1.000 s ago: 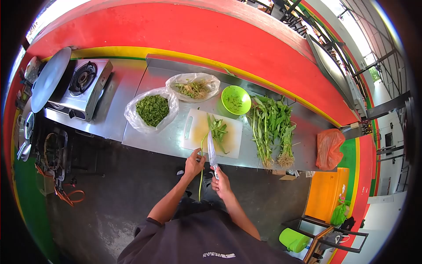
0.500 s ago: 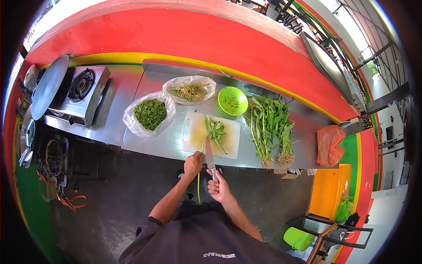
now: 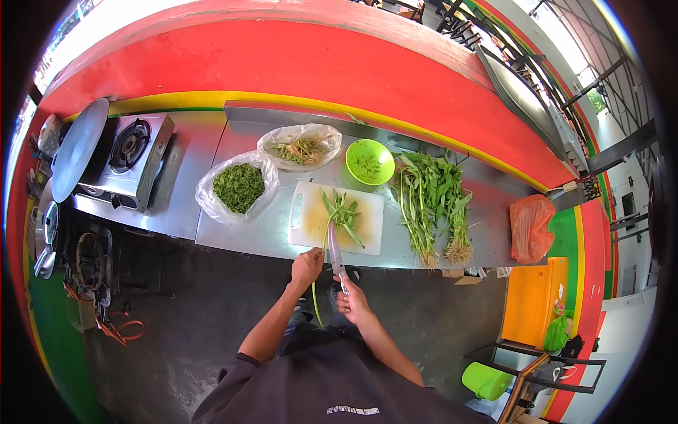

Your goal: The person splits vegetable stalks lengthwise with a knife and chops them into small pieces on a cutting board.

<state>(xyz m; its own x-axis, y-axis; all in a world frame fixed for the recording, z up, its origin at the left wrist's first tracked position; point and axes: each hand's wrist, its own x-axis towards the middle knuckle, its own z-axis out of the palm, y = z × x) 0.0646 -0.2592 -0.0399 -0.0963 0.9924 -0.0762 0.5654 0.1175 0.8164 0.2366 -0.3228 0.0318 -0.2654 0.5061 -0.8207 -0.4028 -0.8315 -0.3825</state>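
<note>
My left hand (image 3: pixel 308 267) is closed around a long green vegetable stem (image 3: pixel 316 302) at the front edge of the counter. The stem's lower end hangs down toward my body, and its upper end runs onto the white cutting board (image 3: pixel 299 225). Green leaves (image 3: pixel 344 216) lie on the board's stained middle. In my right hand (image 3: pixel 353 300) is a kitchen knife (image 3: pixel 335 250), gripped by its handle, its blade pointing away from me over the board's front edge. The blade lies close beside the stem; whether they touch I cannot tell.
Left of the board are a bag of chopped greens (image 3: pixel 239 189) and a bag of root trimmings (image 3: pixel 302 148). A green bowl (image 3: pixel 370 162) stands behind; leafy bunches (image 3: pixel 432 205) and an orange bag (image 3: pixel 531 227) lie right. A gas stove (image 3: pixel 134 164) is far left.
The knife has tilted slightly, its tip now closer to the stem. Leaves on the board have shifted a little. Both hands keep their holds, and the whole view has moved slightly.
</note>
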